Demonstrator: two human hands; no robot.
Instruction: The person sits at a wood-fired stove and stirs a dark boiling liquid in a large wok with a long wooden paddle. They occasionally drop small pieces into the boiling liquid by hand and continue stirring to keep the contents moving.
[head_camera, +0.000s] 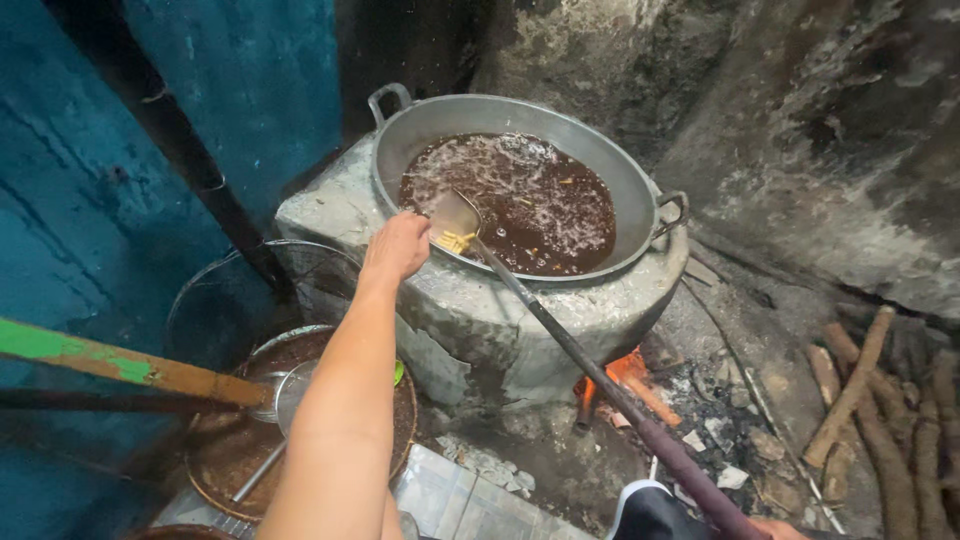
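The left hand (397, 246) reaches over the near rim of the wide metal wok (520, 196), fingers bunched at the bowl of the long ladle (455, 222), which holds a few pale yellow pieces; whether the fingers pinch a piece or only touch the bowl is hard to say. The ladle's dark handle runs down to the bottom edge of the view, where only a sliver of the right hand (775, 528) shows, seemingly wrapped round it. The wok sits on a concrete stove (560, 320), full of dark bubbling oil. Fire (620, 375) glows at the stove's mouth. Firewood (880, 420) lies right, partly cut off.
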